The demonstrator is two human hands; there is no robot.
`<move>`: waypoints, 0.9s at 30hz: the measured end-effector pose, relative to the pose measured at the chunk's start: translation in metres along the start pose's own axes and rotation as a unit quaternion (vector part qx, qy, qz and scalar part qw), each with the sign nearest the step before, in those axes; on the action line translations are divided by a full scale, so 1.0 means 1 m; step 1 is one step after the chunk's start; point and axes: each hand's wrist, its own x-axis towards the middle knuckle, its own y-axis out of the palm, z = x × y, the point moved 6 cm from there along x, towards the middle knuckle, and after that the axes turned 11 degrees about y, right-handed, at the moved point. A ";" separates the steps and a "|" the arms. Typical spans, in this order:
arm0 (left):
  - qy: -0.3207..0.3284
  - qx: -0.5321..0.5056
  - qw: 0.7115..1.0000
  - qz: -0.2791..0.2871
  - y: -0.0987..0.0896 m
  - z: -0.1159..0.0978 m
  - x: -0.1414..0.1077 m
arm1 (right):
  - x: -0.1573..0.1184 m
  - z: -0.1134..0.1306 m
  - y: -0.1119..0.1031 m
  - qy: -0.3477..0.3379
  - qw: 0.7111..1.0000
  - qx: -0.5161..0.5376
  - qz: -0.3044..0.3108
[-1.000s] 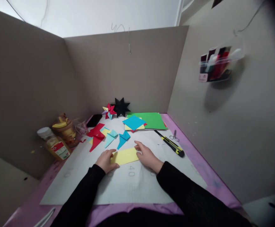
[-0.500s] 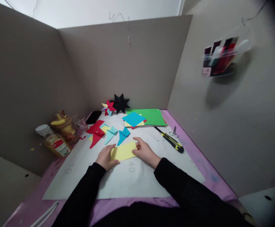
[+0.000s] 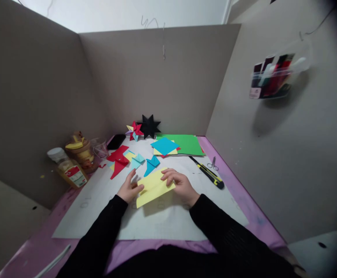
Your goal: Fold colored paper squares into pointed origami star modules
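A yellow paper (image 3: 154,187) with a crease across its middle is partly unfolded and tilted above the white sheet (image 3: 99,216). My right hand (image 3: 181,186) grips its right side, fingers on top. At the paper's left edge is my left hand (image 3: 130,188), thumb and fingers apart, the thumb touching the paper. Beyond the hands lie folded pieces: a blue one (image 3: 151,165), a light blue one (image 3: 137,161) and a red one (image 3: 119,166).
Green sheets (image 3: 190,144) with a blue square (image 3: 165,146) lie at the back. A cutter (image 3: 209,175) and small scissors (image 3: 213,165) are on the right. At left stand a glue bottle (image 3: 70,170), a brown pot (image 3: 81,152) and a black phone (image 3: 116,141). Paper stars (image 3: 149,126) lean behind.
The yellow paper has gone from folded flat to partly opened, its near flap now toward me. My left hand's fingers have spread, and my right hand has moved over the paper's right side.
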 end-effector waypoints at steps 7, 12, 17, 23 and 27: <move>-0.028 -0.097 0.995 -0.009 0.000 -0.011 -0.002 | 0.002 -0.002 -0.007 0.002 0.989 -0.145 0.017; 0.031 -0.038 0.992 -0.113 -0.014 -0.014 0.001 | -0.003 -0.009 0.009 -0.062 0.929 -0.365 -0.002; 0.044 -0.022 0.996 -0.075 -0.010 -0.014 0.003 | -0.010 -0.004 0.048 -0.122 0.893 -0.427 0.073; 0.131 0.149 0.975 -0.096 -0.013 -0.026 -0.002 | -0.007 -0.019 0.036 -0.111 0.897 -0.407 0.135; 0.257 0.361 0.897 -0.004 0.008 -0.036 -0.009 | -0.006 -0.036 0.020 -0.056 0.892 -0.411 0.179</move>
